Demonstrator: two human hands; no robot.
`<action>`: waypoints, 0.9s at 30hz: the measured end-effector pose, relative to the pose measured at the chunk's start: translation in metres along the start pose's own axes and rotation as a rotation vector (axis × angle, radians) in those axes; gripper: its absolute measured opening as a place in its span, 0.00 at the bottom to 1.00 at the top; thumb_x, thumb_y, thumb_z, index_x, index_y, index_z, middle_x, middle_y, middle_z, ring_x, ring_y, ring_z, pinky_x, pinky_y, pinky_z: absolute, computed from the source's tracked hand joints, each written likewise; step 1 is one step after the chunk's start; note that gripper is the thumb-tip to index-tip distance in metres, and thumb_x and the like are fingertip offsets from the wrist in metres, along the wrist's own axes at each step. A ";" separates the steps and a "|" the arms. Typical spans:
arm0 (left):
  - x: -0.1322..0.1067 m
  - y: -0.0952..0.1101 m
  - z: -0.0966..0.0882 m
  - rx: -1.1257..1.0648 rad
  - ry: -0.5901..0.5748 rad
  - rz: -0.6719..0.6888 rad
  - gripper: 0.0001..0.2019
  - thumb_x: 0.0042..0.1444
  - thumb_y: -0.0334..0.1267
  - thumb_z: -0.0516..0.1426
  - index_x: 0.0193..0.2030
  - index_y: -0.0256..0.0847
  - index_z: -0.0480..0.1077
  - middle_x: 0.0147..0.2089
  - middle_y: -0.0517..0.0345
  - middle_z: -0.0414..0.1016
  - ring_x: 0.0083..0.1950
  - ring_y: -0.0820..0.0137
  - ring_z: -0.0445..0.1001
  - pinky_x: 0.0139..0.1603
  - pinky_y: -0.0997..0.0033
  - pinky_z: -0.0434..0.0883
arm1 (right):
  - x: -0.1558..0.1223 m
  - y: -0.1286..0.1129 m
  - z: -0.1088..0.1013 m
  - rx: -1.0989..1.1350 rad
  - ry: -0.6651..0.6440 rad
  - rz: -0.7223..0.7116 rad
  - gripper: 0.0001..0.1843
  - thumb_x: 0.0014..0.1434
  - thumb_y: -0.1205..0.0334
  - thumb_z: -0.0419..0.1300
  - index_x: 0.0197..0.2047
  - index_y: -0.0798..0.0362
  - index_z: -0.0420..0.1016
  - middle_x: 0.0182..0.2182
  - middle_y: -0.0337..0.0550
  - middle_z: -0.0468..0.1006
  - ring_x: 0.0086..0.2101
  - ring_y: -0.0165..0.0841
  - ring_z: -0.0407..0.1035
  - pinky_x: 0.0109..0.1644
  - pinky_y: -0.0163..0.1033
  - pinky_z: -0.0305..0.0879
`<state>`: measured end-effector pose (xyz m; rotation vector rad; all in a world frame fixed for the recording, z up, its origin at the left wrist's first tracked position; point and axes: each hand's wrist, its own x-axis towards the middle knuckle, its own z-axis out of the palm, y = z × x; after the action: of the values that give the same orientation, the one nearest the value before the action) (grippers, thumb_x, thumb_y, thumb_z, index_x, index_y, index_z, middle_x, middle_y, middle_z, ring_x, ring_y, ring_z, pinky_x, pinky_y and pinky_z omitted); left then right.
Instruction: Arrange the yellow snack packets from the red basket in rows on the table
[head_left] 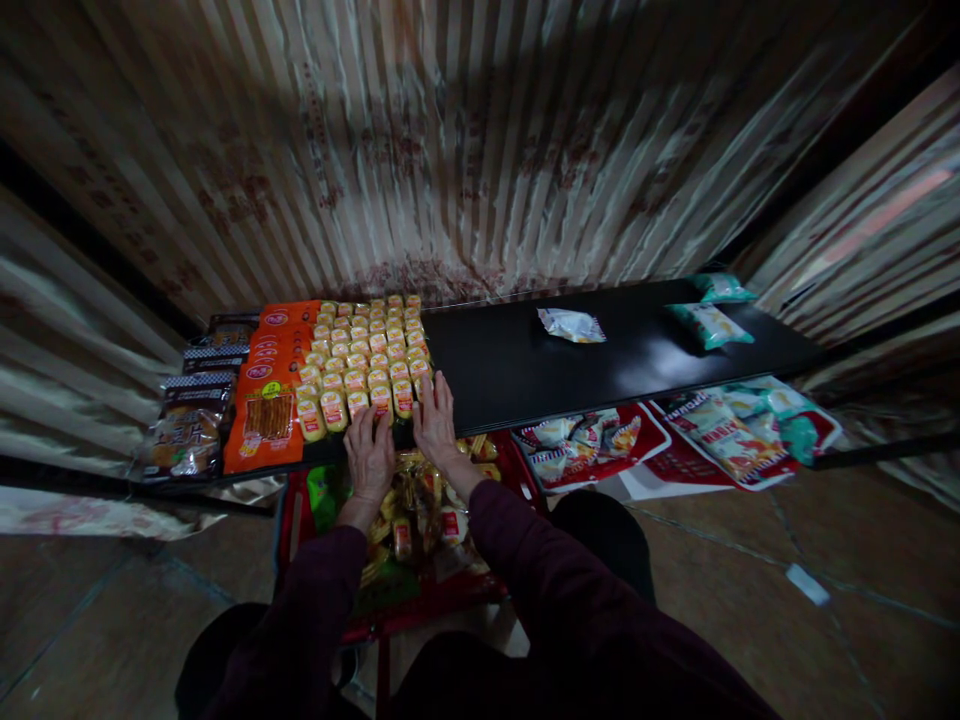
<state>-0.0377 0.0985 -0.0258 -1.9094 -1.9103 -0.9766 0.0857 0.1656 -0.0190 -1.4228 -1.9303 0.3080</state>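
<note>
Small yellow wrapped snack cakes (pixel 360 350) stand in tight rows on the left part of a black shelf (pixel 495 370). My left hand (pixel 369 462) is at the front edge of these rows, fingers apart and bent, with the tips touching the front cakes. At the right front corner of the block, my right hand (pixel 436 422) has its fingers stretched along the side of the end cakes. Neither hand visibly lifts a cake. Below my hands, a red basket (pixel 291 520) holds more wrapped snacks, partly hidden by my forearms.
Orange snack packs (pixel 262 430) and dark bread bags (pixel 189 430) line the shelf's left end. A white packet (pixel 571 325) and green-white packets (pixel 709 325) lie farther right. Red trays (pixel 660 445) of snack bags sit below. A pleated curtain (pixel 480 150) hangs behind.
</note>
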 end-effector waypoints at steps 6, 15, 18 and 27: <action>-0.002 -0.003 0.000 0.000 -0.010 0.018 0.18 0.60 0.32 0.49 0.56 0.36 0.68 0.59 0.42 0.67 0.63 0.58 0.60 0.60 0.54 0.59 | -0.001 -0.004 -0.004 -0.126 -0.077 0.029 0.32 0.64 0.61 0.45 0.69 0.57 0.44 0.69 0.56 0.39 0.67 0.45 0.38 0.64 0.54 0.49; -0.003 -0.003 0.000 -0.011 -0.014 0.001 0.18 0.60 0.33 0.49 0.56 0.37 0.68 0.60 0.42 0.66 0.64 0.58 0.59 0.62 0.53 0.58 | -0.004 -0.005 -0.004 -0.156 -0.063 -0.005 0.34 0.65 0.57 0.45 0.69 0.60 0.40 0.69 0.59 0.35 0.67 0.49 0.33 0.64 0.56 0.50; -0.002 -0.003 0.000 -0.008 -0.013 0.003 0.19 0.60 0.33 0.49 0.56 0.36 0.68 0.61 0.42 0.66 0.64 0.58 0.59 0.62 0.54 0.58 | -0.004 -0.006 -0.005 -0.155 -0.061 -0.028 0.34 0.65 0.56 0.45 0.69 0.61 0.41 0.69 0.60 0.33 0.67 0.49 0.30 0.63 0.57 0.50; -0.003 -0.003 0.004 -0.029 -0.036 -0.035 0.19 0.60 0.34 0.49 0.57 0.37 0.67 0.62 0.41 0.64 0.65 0.57 0.58 0.62 0.52 0.57 | -0.004 -0.007 -0.002 -0.169 -0.091 -0.016 0.33 0.65 0.57 0.45 0.69 0.60 0.42 0.69 0.61 0.37 0.67 0.48 0.33 0.63 0.56 0.51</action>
<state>-0.0392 0.0987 -0.0315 -1.9283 -1.9659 -0.9913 0.0820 0.1586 -0.0153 -1.5237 -2.0819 0.2098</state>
